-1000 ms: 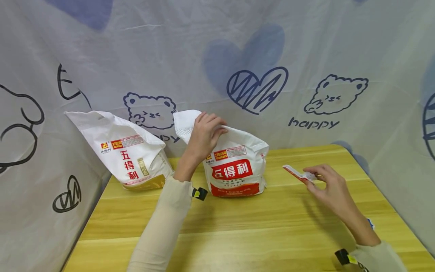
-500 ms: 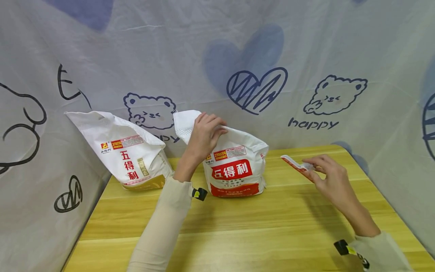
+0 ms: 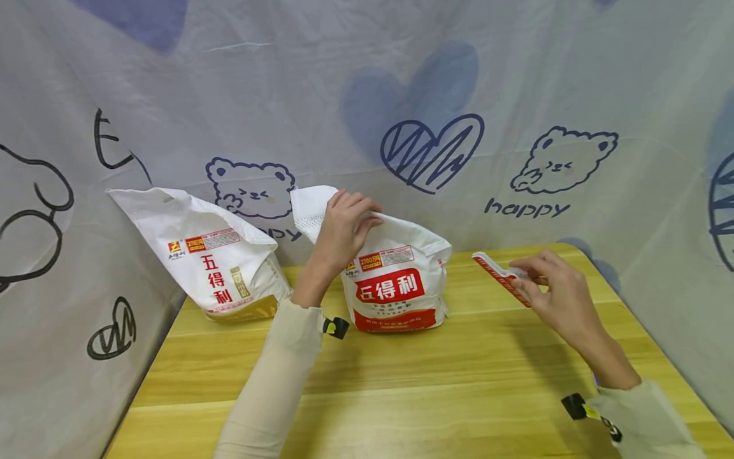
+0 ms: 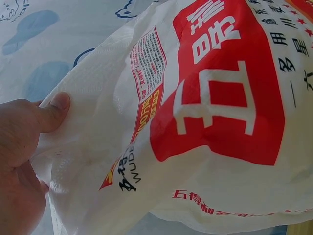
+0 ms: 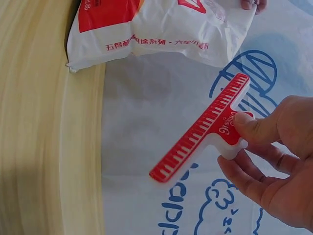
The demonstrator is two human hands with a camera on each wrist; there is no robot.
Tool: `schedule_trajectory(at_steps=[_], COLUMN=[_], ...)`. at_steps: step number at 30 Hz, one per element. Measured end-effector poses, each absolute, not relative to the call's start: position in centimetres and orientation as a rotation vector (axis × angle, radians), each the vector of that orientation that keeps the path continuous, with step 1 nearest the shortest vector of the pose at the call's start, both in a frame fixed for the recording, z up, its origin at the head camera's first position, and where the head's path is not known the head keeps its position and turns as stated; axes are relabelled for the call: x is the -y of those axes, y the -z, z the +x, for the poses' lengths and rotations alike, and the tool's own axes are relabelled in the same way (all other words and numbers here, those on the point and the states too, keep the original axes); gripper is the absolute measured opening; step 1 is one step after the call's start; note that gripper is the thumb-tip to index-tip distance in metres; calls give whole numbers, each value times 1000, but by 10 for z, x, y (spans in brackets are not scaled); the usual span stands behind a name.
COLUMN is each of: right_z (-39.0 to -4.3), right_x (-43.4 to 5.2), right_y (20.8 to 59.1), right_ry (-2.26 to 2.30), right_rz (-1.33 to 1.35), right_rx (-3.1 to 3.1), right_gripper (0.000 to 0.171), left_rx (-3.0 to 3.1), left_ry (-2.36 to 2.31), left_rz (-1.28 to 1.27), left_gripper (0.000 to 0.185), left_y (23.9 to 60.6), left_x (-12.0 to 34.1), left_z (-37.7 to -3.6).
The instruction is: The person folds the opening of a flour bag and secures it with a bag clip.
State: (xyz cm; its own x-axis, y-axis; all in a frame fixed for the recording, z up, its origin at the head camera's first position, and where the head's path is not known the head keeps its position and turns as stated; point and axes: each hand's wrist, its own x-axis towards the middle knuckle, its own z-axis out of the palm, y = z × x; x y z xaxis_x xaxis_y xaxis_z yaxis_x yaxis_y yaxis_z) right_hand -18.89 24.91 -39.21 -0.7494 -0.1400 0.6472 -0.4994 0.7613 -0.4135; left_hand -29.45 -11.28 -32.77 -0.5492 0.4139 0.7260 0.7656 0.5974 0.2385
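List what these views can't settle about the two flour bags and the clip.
- Middle flour bag mouth: head view, the left hand covers the gathered top; sealed or open cannot be told.
- Same bag, left wrist view: cut off by the frame edges.
- Red sealing clip jaws: the right hand covers its handle; open or closed is unclear.
- Left flour bag: small print too small to read; rear hidden against the cloth backdrop.

Makeshift home setup: wooden table (image 3: 401, 382), bear-print sheet backdrop (image 3: 516, 95)

Cream long sleeves (image 3: 275, 382), black wrist-worn cameras (image 3: 336, 327)
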Motion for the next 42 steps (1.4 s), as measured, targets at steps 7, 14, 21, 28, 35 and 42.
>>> schedule_trajectory(at_steps=[7,14,21,28,35,42], right_z=[-190,-194,-199,-204,-211,-217], right_x=[-242,-236,-233,-231,-231,-229], right_y=[385,378,370,360,347,334], right_ry=[-709,-673,-648,-672,-748,-786], right_rz=[465,499,526,543,568,576], right_rx=[2383,2363,2320,2300,2267,2256], right_gripper=[27,24,23,23,23,22], left_rx=[2200,2206,2187,2199,2207,2205], left_ry=[736,735,738,734,744,744], left_rz=[-929,-925,-932,-925,-921,-927], left_gripper=[9,9,10,10,10,10], left_y=[328,327,327,327,327,326], left_x=[113,113,113,114,114,113], left_z=[-294,-293,-293,-293,-294,-295])
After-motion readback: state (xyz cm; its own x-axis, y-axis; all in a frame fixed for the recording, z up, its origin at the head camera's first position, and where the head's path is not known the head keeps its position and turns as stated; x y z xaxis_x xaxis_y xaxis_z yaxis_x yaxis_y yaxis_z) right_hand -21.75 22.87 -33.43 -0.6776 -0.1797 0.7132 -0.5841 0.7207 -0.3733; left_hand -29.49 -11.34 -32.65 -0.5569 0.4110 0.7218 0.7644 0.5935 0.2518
